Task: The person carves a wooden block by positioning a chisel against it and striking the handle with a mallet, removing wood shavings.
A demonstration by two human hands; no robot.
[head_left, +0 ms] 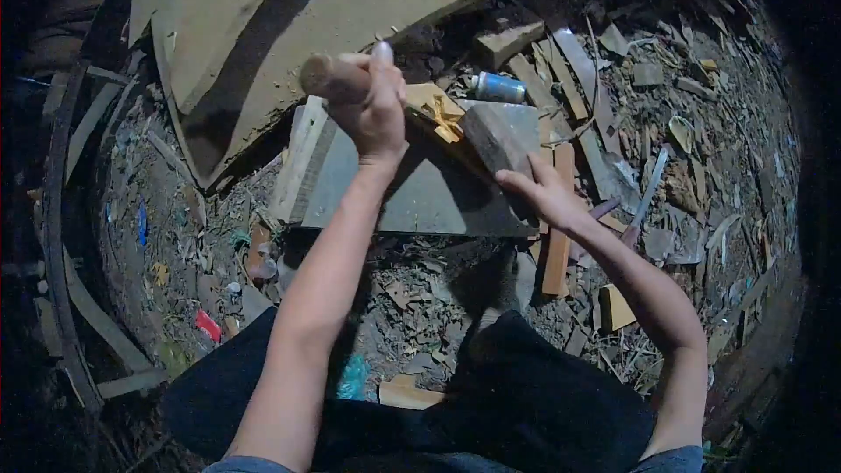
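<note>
My left hand (372, 114) is closed around a thick round wooden handle (337, 79), its butt end pointing up toward me. The handle's working end is hidden behind the hand. My right hand (554, 197) grips the near end of a grey wooden block (495, 136), thumb along its side. The block leans over a grey wooden work slab (394, 201). Between my hands, at the slab's far side, sits a carved yellow-orange piece of wood (447, 118) with crossed, cut shapes. A dark narrow edge runs beside it toward the block.
A blue can (499, 88) lies behind the slab. Wood offcuts and an orange-brown wooden strip (559, 219) are at the right. A large curved board (263, 26) spans the back left. Debris covers the ground, with a red scrap (208, 326) and a teal plastic piece (353, 377).
</note>
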